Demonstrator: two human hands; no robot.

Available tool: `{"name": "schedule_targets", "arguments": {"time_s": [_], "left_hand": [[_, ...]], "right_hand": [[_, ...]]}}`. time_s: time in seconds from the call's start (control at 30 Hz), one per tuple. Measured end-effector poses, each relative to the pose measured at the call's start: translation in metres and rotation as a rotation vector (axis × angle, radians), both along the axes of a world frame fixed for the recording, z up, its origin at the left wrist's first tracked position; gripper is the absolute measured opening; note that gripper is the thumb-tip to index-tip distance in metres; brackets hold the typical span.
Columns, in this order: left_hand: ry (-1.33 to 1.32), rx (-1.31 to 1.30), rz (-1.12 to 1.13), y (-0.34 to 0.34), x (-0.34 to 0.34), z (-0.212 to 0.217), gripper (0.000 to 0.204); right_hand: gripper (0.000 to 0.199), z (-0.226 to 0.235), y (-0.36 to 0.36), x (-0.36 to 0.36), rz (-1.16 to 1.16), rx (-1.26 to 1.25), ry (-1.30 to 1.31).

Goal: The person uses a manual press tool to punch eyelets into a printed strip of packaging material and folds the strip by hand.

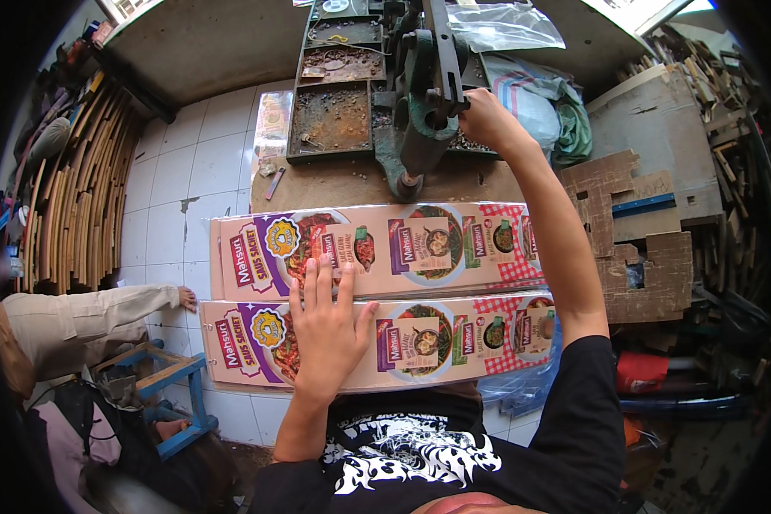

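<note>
Head view, single frame. Left hand (325, 321) lies flat, palm down, fingers spread apart, on the nearer printed cardboard sheet (377, 341); fingertips reach over the seam onto the farther printed cardboard sheet (377, 248). Both sheets are long flat carton blanks, purple at the 9 o'clock end and red-checked at the 3 o'clock end, with food pictures between. They lie side by side, long edges touching or nearly so, across the brown workbench (334, 184).

Right hand (487, 118) is extended toward 12 o'clock, fingers closed around the handle of the green hand press (424, 103). The press stands upright on the bench just beyond the farther sheet; its foot sits near that sheet's far edge.

At 11 o'clock of the press: a dark metal tray (334, 107) with compartments holding small rusty-looking parts, kind not resolvable. At 1 o'clock: a clear plastic bag (505, 26). At 3 o'clock: stacked brown cardboard cutouts (642, 248).

At 9 o'clock, a second person's sleeve (86, 317) in beige, foot resting on the white tiled floor (180, 184), above a blue wooden stool (176, 377).
</note>
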State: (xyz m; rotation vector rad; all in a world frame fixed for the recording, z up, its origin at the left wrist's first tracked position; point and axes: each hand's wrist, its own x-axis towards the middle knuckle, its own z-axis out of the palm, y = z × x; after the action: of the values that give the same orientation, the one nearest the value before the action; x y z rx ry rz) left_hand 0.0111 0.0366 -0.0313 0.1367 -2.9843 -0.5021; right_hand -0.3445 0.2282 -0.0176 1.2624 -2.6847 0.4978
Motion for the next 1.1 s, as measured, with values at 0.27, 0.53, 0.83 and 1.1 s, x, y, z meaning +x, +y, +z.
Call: {"name": "schedule_targets", "arguments": {"time_s": [0.27,0.53,0.83,1.1], "left_hand": [[0.002,0.001,0.0,0.0,0.0,0.0,0.055],[-0.005,-0.002,0.0,0.0,0.0,-0.001,0.055],[0.004,0.018,0.006,-0.001,0.001,0.002,0.055],[0.002,0.032,0.008,-0.002,0.001,0.001,0.056]], "right_hand": [[0.012,0.001,0.0,-0.006,0.051,0.122,0.012],[0.013,0.012,0.013,-0.002,-0.075,-0.194,-0.184],[0.01,0.001,0.014,0.056,-0.105,-0.597,-0.505],[0.012,-0.014,0.01,0.102,-0.002,-0.772,-0.896]]}}
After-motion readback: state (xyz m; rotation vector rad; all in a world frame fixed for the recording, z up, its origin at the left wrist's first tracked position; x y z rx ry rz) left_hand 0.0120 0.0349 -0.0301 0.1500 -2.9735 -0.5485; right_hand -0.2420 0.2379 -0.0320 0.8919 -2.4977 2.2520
